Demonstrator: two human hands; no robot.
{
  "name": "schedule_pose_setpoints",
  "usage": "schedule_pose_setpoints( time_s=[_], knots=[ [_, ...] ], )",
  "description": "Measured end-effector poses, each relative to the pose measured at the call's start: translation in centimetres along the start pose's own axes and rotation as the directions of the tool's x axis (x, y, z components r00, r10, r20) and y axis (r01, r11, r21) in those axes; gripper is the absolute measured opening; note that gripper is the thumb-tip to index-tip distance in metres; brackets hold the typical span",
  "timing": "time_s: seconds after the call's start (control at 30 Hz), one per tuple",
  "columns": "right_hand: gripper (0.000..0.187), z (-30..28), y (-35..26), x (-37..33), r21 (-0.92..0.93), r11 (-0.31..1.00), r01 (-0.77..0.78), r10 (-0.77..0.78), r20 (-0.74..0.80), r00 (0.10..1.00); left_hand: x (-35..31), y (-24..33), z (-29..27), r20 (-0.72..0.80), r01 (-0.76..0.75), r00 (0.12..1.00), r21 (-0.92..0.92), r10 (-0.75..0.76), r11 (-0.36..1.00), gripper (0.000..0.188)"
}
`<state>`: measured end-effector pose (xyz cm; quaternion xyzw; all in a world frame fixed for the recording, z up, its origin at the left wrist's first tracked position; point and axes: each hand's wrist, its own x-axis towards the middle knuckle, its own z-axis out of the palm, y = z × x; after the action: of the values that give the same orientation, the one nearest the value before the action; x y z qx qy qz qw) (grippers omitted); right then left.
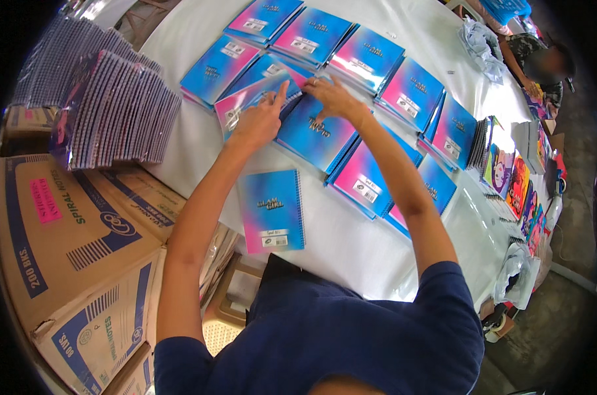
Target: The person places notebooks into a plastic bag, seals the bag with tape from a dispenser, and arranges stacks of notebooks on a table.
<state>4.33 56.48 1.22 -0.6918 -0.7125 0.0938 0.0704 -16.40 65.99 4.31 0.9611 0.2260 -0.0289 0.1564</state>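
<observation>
My left hand (258, 120) is closed on a pink-and-blue spiral notebook (231, 108), which lies tilted over the other notebooks, its index finger pointing up along the cover. Just to the right, my right hand (335, 99) has its fingers spread, fingertips at the corner of that notebook and thumb over a blue notebook (318, 135) below. More stacks of the same notebook (364, 56) spread across the table around both hands. Nearer to me, a single notebook (272, 210) lies flat with its spiral on the right.
Tall stacks of spiral notebooks (114, 112) stand at the left, beside cardboard boxes (75, 217). Colourful notebooks (509, 174) line the right side of the white-covered table (173, 155). Plastic bags (483, 49) lie at the far right, near another person (542, 72). A plastic chair (219, 329) is below.
</observation>
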Motion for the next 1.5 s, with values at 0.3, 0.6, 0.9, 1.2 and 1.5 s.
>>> schedule_pose_setpoints(
  time_s=[0.3, 0.6, 0.9, 1.2, 1.5],
  knots=[
    [0.053, -6.0, -2.0, -1.7, -0.094, 0.995, -0.046, 0.033, -0.129, 0.991, -22.7, -0.8, 6.6, -0.044, -0.166, 0.986, -0.202, 0.160, 0.965, 0.054],
    [0.034, -4.4, -15.4, -13.5, 0.927, 0.354, -0.127, 0.601, -0.122, 0.790, -28.5, -2.2, 8.4, 0.115, -0.210, 0.956, -0.372, 0.269, 0.904, 0.055],
    [0.050, 6.0, -19.7, -19.0, 0.208, 0.813, -0.544, 0.568, -0.493, 0.659, -30.5, -2.5, 8.5, -0.124, -0.181, 0.983, -0.527, 0.135, 0.830, 0.059],
    [0.033, 4.3, -17.8, -25.2, 0.334, 0.759, -0.559, 0.643, -0.519, 0.563, -19.4, 8.2, 5.3, 0.373, 0.335, 0.927, -0.861, -0.028, -0.382, 0.044],
    [0.014, -8.4, -16.1, -30.8, 0.808, 0.584, 0.076, 0.413, -0.376, 0.830, -12.9, 15.5, 8.6, 0.195, 0.766, 0.643, -0.170, 0.741, -0.620, 0.081]
  ],
)
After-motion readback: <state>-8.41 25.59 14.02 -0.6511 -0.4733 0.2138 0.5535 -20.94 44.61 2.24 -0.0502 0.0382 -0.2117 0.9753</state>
